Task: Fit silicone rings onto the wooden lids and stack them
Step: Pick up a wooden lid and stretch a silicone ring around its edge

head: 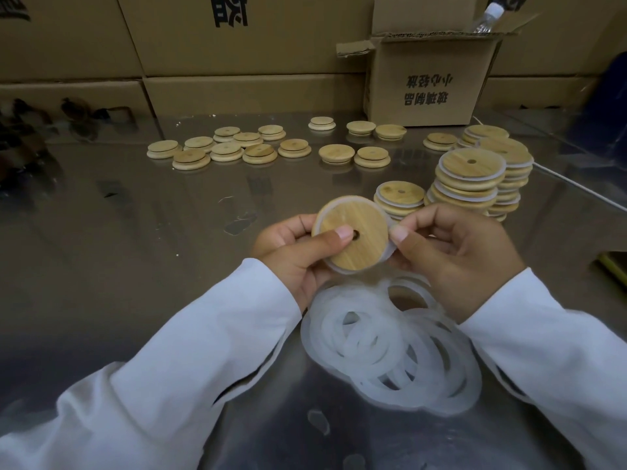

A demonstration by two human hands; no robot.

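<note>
Partly hidden: left hand [295,252] fingers behind lid [351,228], thumb at its centre hole. Left grips lid above table [135,232]. Right hand [451,256] pinches ring [339,269] at lid's right edge. Lid round, flat face tilted toward camera. Ring pile [390,351] below hands. Stacks [475,184] just behind, loose lids [237,147] farther back.
</note>
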